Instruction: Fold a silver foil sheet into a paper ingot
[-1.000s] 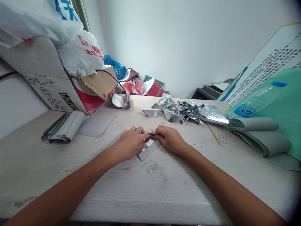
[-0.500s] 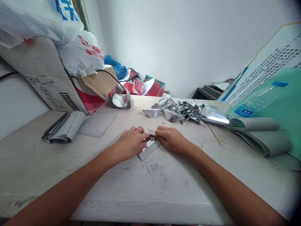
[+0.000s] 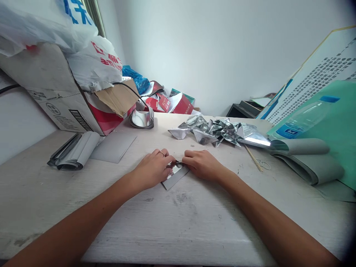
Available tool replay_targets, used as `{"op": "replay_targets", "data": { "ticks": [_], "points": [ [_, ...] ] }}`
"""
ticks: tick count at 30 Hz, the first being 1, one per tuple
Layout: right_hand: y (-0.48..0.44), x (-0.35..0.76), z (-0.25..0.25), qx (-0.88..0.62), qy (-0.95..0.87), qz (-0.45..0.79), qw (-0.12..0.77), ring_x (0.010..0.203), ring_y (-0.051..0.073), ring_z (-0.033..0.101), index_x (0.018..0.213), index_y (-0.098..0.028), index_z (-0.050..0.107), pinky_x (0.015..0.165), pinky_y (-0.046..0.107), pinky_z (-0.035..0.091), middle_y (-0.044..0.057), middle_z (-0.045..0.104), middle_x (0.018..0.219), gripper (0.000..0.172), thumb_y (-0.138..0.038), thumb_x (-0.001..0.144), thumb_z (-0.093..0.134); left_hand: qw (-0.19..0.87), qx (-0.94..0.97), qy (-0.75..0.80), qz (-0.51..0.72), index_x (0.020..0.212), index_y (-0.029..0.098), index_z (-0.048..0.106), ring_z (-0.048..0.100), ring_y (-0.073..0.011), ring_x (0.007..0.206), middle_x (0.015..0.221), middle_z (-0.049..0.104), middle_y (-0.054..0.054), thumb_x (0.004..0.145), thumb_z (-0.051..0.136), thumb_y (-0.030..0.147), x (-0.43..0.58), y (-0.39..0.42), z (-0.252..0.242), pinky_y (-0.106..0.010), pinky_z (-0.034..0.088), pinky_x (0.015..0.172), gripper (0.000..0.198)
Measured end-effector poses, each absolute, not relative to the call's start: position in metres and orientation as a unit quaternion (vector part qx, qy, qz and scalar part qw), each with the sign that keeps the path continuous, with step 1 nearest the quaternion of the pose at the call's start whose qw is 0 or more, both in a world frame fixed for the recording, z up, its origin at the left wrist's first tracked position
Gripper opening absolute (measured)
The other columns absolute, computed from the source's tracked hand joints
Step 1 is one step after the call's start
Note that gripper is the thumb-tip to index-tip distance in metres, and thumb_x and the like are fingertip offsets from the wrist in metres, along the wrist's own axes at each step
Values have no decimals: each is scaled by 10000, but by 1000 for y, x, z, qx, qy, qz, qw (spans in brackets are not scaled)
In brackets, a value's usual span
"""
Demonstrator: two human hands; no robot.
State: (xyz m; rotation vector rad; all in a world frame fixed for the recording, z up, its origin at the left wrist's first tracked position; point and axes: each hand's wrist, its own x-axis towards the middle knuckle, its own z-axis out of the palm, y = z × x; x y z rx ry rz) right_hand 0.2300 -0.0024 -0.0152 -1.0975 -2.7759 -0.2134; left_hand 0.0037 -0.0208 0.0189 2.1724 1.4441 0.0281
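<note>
Tabletop [image 3: 55, 207]: pale, whitewashed wood with a scuffed, grainy surface. Far left corner: a corrugated cardboard box [image 3: 52, 98] with a barcode label, topped by crumpled white plastic bags [image 3: 94, 63] with red and blue printing. Right side: a large printed board [image 3: 319, 70] leaning behind a smooth green sheet [image 3: 336, 104]; a clear plastic water bottle [image 3: 306, 120] with a blue cap lies on the sheet. Beside it, a broad grey-backed foil sheet [image 3: 308, 159] curls into a loose roll. Centre back: a heap of sharply creased, folded silver foil pieces [image 3: 219, 131]. Left of centre: a loose grey-and-silver roll of foil sheets [image 3: 73, 151], a flat grey sheet [image 3: 114, 147] and, further back, a curved, mirror-bright foil piece [image 3: 141, 119]. Right of centre: a thin wooden stick [image 3: 253, 157] and a pale rubber band [image 3: 264, 165]. Front centre, on the tabletop between both hands: a narrow strip of grey-backed silver foil [image 3: 175, 175], lying diagonally. The left hand [image 3: 151, 168], wearing a thin ring [image 3: 161, 152], and the right hand [image 3: 204, 165] lie palm down, fingers curled, pinching the strip's far end from either side. Compared with the previous frame, the hands sit slightly further apart, exposing more of the strip's shiny face.
</note>
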Motion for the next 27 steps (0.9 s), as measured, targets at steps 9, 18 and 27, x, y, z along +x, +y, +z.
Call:
{"op": "replay_targets", "data": {
  "ticks": [9, 18, 27],
  "points": [
    [-3, 231, -14, -354, -928, -83, 76, 615, 117, 316, 844, -163, 607, 581, 308, 155, 14, 548, 809, 155, -126, 921, 477, 222, 830, 512, 5, 1082, 321, 563, 394, -50, 1120, 1249, 504, 24, 850, 303, 432, 5, -20, 13, -419, 410, 1112, 366],
    [-1, 234, -16, -343, -930, -88, 94, 609, 121, 324, 855, -170, 632, 577, 307, 149, 16, 564, 796, 177, -148, 934, 475, 222, 845, 487, 15, 1221, 371, 455, 410, -72, 1225, 1320, 470, 40, 876, 276, 416, 6, -21, 9, -423, 393, 1170, 391],
    [-3, 235, -17, -353, -926, -58, 122, 625, 110, 388, 817, -168, 605, 578, 298, 185, 3, 562, 791, 153, -140, 916, 492, 200, 864, 462, -9, 1215, 416, 505, 397, -34, 1139, 1387, 453, 92, 890, 208, 397, 5, -18, 7, -349, 382, 1116, 441]
  ]
}}
